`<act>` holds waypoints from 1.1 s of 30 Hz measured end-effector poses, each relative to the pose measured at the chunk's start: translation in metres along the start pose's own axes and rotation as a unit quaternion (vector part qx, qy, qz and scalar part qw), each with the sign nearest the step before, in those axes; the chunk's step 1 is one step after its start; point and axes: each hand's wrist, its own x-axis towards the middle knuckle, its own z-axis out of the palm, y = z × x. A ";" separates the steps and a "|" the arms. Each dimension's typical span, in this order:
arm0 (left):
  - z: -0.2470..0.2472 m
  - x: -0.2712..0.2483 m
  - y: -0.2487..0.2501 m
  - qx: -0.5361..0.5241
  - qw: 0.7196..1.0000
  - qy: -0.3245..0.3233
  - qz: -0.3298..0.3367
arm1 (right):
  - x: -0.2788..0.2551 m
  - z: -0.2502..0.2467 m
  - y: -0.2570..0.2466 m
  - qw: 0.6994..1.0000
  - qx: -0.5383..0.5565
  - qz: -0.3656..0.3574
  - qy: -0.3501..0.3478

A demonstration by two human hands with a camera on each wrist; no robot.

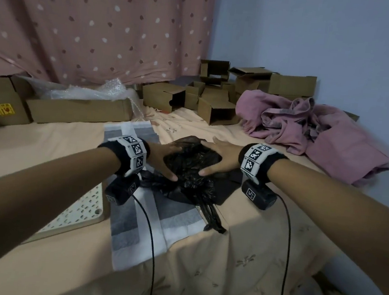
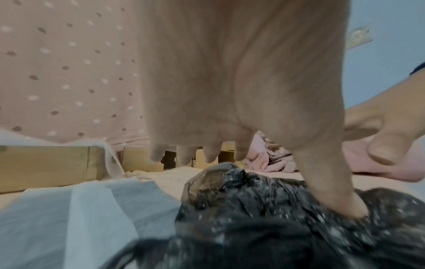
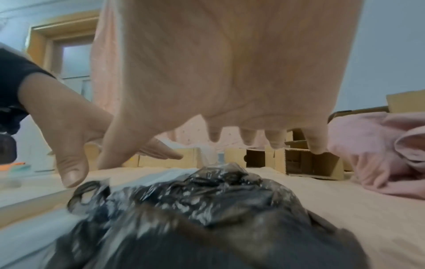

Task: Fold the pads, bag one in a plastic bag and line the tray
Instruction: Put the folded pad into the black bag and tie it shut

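Observation:
A crumpled black plastic bag (image 1: 191,164) bulges in the middle of the bed, its twisted handles (image 1: 212,216) trailing toward me. My left hand (image 1: 163,157) and right hand (image 1: 221,157) lie on either side of it with straight, spread fingers. In the left wrist view my left hand (image 2: 230,91) presses its thumb into the bag (image 2: 276,227). In the right wrist view my right hand (image 3: 230,72) hovers flat over the bag (image 3: 207,209). What the bag holds is hidden. A grey and white pad (image 1: 132,225) lies spread under it. A white perforated tray (image 1: 80,217) sits left of the pad.
Several small open cardboard boxes (image 1: 218,97) stand at the back. A long box with bubble wrap (image 1: 77,108) is at the back left. A heap of pink clothes (image 1: 310,128) lies at the right. Black cables (image 1: 151,251) run from my wrists toward me.

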 end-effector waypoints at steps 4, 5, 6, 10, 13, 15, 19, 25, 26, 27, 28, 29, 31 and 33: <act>0.038 -0.001 0.004 0.026 0.999 -0.032 -0.033 | -0.006 0.039 -0.003 0.998 -0.028 0.044 -0.031; 0.047 -0.001 0.007 0.029 0.998 -0.036 -0.036 | -0.004 0.048 -0.003 0.998 -0.024 0.051 -0.037; 0.055 0.001 0.007 0.034 0.998 -0.040 -0.036 | -0.002 0.057 -0.002 0.997 -0.022 0.053 -0.042; 0.068 0.005 0.007 0.067 0.995 -0.060 -0.036 | 0.001 0.077 0.006 0.996 -0.027 0.054 -0.063; 0.068 0.004 0.009 0.090 0.993 -0.074 -0.032 | 0.000 0.078 0.006 0.995 -0.039 0.052 -0.074; 0.062 0.003 0.013 0.100 0.990 -0.090 -0.030 | -0.004 0.071 0.003 0.994 -0.046 0.050 -0.088; 0.020 0.001 0.021 0.055 0.991 -0.120 0.005 | -0.015 0.026 -0.005 0.996 -0.014 0.012 -0.092; -0.028 0.021 0.020 0.054 0.998 0.041 -0.010 | 0.000 -0.023 -0.008 0.996 -0.047 0.009 0.075; -0.025 0.027 0.021 0.067 0.997 0.027 -0.010 | 0.007 -0.017 -0.008 0.997 -0.058 0.023 0.043; -0.019 0.034 0.021 0.073 0.997 0.010 -0.014 | 0.013 -0.010 -0.007 0.997 -0.067 0.039 0.012; -0.012 0.039 0.022 0.075 0.997 -0.002 -0.017 | 0.017 -0.003 -0.006 0.996 -0.073 0.054 -0.012; -0.004 0.044 0.023 0.082 0.996 -0.011 -0.022 | 0.023 0.006 -0.005 0.994 -0.082 0.063 -0.027; 0.012 0.053 0.026 0.099 0.994 -0.040 -0.028 | 0.028 0.021 -0.005 0.990 -0.113 0.063 -0.047; 0.022 0.061 0.026 0.106 0.991 -0.077 -0.034 | 0.031 0.032 -0.007 0.987 -0.136 0.052 -0.065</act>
